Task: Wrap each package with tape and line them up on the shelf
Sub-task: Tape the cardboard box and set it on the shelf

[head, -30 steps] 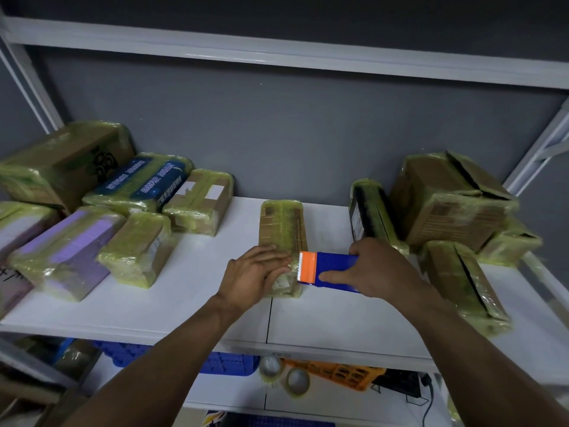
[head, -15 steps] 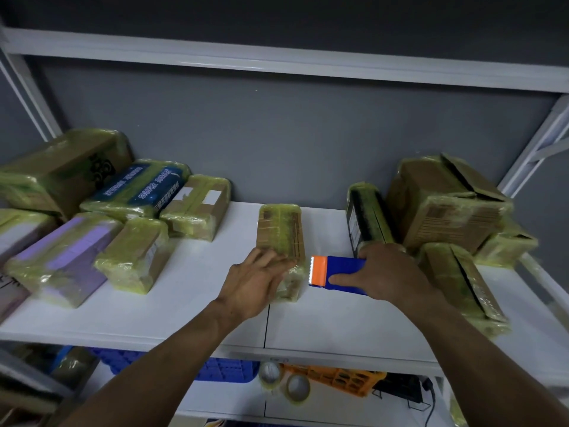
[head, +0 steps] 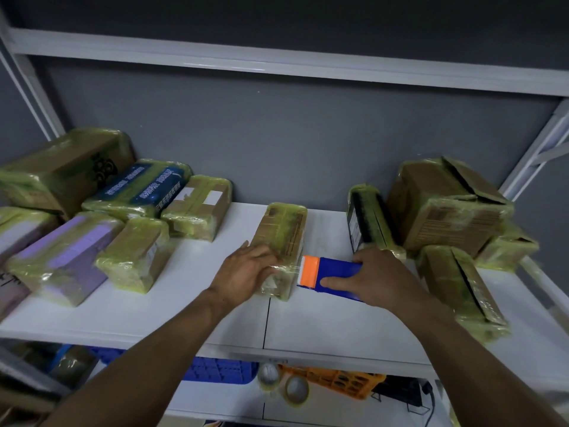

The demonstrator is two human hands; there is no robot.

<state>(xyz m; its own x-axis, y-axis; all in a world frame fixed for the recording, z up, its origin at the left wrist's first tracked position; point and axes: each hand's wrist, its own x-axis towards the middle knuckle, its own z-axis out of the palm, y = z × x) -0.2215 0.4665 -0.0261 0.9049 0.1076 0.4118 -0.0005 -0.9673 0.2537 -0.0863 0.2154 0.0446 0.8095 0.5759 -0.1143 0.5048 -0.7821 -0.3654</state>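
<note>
Head view: widest of all, white shelf (head: 197, 303), loaded at both ends with a left pile (head: 61, 241) and a right pile (head: 443, 204) of cartons under yellowish film. Between the two and well apart from either, lying front to back: package (head: 281, 232), a slim carton already glossy with tape. Pinned at its near end by left hand (head: 246, 272), with straight fingers laid over the top, pressing and not curled round anything. Just beside it on the right, blue dispenser (head: 332, 272) with its orange toothed mouth at the package's near corner (touching or a hair off, cannot tell), clamped in right hand (head: 378, 278) with forefinger along the side. Smallest, under the shelf: two spare rolls (head: 295, 389). Probably light and stiff, judging by the cardboard and square corners. Also slick under that film, so likely to skate on the smooth board when tape is drawn. Best pinned from above with a flat palm while taping. For lifting, best taken across the narrow width at mid-length, thumb on one long side and fingers on the other. Better not taken by the ends, with the film bunched and loose there.
</note>
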